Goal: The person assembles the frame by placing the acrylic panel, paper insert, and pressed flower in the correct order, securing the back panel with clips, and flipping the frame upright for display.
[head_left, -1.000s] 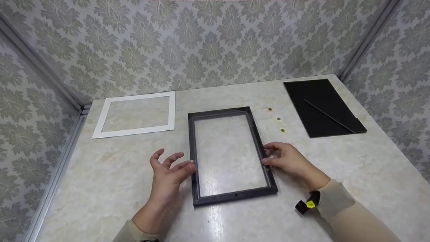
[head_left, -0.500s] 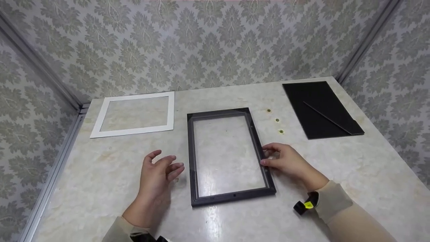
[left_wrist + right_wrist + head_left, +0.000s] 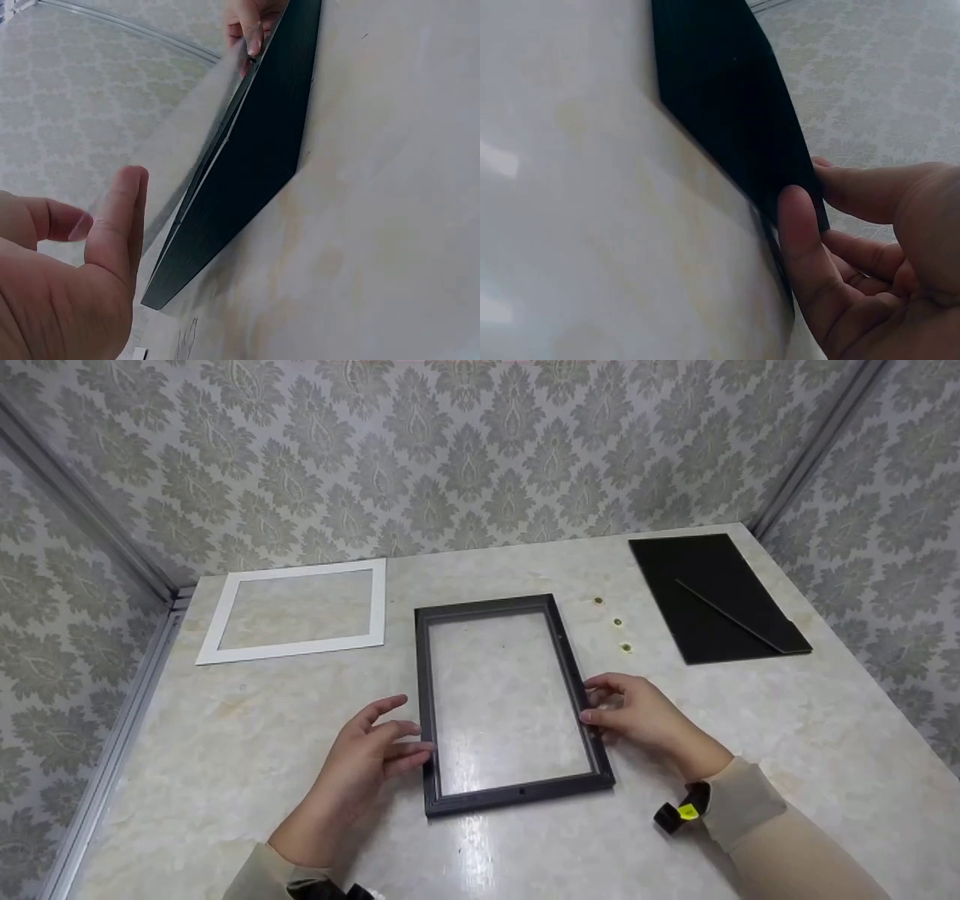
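A black picture frame lies on the table between the hands, its long sides running away from me. A see-through sheet seems to lie within it, though its edges are hard to make out. My right hand pinches the frame's right side, thumb and fingers at that edge in the right wrist view. At the left side, my left hand has its fingers spread and mostly extended, fingertips at the frame's edge. The left wrist view shows the left hand beside the frame's dark side; whether it touches cannot be told.
A white mat border lies at the back left. At the back right is a black backing board with a slanted strut on it. Three small greenish-brown pieces lie between frame and board. Patterned walls enclose the table.
My left hand drew back leftward from the frame, then came back to its left edge, slightly lower. Light patches at the frame's top corners are gone. The right hand keeps its grip.
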Tool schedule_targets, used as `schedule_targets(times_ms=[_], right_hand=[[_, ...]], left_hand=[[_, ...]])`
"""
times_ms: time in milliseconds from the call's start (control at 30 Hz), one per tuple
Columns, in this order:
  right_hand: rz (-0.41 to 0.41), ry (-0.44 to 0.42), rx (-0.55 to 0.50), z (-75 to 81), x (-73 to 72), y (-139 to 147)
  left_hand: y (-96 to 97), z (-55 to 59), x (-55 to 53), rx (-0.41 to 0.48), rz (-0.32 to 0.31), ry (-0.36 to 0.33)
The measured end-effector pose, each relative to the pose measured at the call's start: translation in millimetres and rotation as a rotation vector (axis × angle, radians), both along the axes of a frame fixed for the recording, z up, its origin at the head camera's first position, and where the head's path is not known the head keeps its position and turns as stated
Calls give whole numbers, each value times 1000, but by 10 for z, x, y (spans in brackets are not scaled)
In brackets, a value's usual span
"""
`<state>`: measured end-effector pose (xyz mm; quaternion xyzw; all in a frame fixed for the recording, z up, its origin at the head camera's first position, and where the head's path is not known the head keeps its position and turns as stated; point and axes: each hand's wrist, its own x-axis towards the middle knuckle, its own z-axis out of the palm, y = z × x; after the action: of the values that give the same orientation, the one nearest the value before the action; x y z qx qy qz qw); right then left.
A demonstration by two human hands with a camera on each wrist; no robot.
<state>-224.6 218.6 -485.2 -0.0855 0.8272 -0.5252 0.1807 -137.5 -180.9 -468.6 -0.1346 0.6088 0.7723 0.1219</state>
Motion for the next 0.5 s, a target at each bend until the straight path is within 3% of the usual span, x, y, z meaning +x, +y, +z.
schedule_targets(times_ms=[500], right_hand=[[13, -9, -14, -9, -19, 16]], left_hand=[[-44, 10, 24, -10, -202, -16]])
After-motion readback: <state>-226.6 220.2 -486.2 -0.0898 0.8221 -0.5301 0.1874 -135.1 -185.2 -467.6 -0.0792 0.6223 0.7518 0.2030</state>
